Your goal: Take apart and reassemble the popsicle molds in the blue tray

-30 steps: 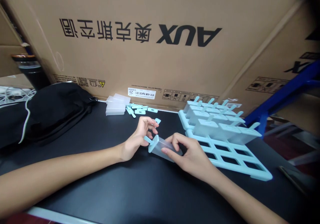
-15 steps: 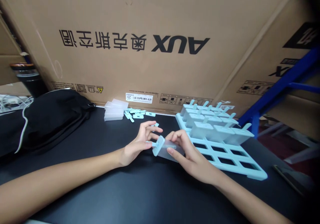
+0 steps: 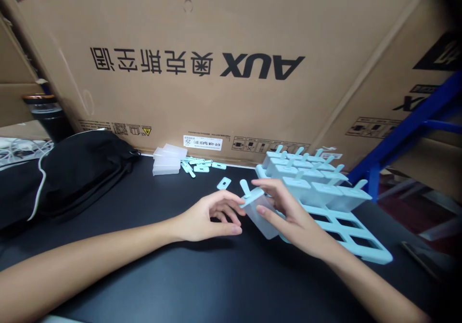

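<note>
My right hand [image 3: 288, 212] grips a translucent popsicle mold [image 3: 262, 217] capped with a light-blue lid, its stick handle tilted up and left. Just left of it, my left hand [image 3: 212, 217] has its fingers apart and holds nothing; its fingertips are close to the lid's edge, and I cannot tell if they touch. Behind my right hand stands a light-blue rack [image 3: 375, 253], partly hidden by that hand. Several capped molds [image 3: 325, 193] sit upright in its back rows, while front slots show bare. A loose blue lid [image 3: 224, 183] lies beyond my left hand.
Clear molds [image 3: 166, 161] are stacked near a pile of blue lids and sticks [image 3: 198, 165] at the back. A black bag [image 3: 86, 169] and dark cup [image 3: 50, 116] are at left. A large cardboard box [image 3: 202, 96] walls off the back; a blue metal frame [image 3: 407, 121] rises right.
The mold has turned from lying sideways to more upright and shifted right with my right hand. My left hand has let go of the stick handle.
</note>
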### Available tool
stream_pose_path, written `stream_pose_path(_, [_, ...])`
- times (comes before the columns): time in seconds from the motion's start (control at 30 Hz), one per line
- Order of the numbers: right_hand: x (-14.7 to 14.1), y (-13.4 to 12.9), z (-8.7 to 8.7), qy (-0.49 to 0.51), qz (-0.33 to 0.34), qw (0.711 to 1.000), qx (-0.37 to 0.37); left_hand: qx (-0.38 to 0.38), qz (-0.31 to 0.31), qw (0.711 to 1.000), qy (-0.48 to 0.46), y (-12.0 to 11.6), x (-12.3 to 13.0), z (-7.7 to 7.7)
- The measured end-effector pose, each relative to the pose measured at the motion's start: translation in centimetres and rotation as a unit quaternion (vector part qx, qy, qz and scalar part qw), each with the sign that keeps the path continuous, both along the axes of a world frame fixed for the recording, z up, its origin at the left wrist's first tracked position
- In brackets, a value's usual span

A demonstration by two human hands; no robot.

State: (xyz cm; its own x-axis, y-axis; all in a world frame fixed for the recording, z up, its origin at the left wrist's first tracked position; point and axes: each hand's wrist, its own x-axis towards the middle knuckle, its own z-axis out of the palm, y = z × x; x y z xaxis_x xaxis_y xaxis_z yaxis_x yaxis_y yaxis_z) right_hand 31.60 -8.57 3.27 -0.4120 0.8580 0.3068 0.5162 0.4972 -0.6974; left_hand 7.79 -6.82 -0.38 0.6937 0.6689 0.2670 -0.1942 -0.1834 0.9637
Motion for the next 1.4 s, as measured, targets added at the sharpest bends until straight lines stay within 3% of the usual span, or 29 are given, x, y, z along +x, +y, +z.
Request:
stream_pose_path(0.13, [-1.0, -0.2, -0.2, -0.027, 0.032, 0.999, 0.014, 0.039, 0.061, 0.997, 0.001, 0.2, 0.1, -0.3])
stream_pose_path(0.5, [-1.5, -0.4, -1.2, 0.032, 0.028, 0.998, 0.05, 0.12, 0.129, 0.984, 0.032, 0.2, 0.1, -0.3])
stream_pose_path(0.87, [-1.7, -0.6, -0.7, -0.017, 0.024, 0.989, 0.148, 0.286, 0.161, 0.944, 0.04, -0.1, 0.0, 0.4])
stream_pose_path(1.2, [-1.8, -0.5, -0.7, 0.026, 0.033, 0.99, 0.136, 0.338, 0.173, 0.925, 0.029, 0.4, 0.0, 0.7])
stream_pose_path(1.4, [-1.8, -0.8, -0.5, -0.032, 0.039, 0.973, 0.227, 0.354, 0.176, 0.919, 0.016, 0.4, -0.1, 0.8])
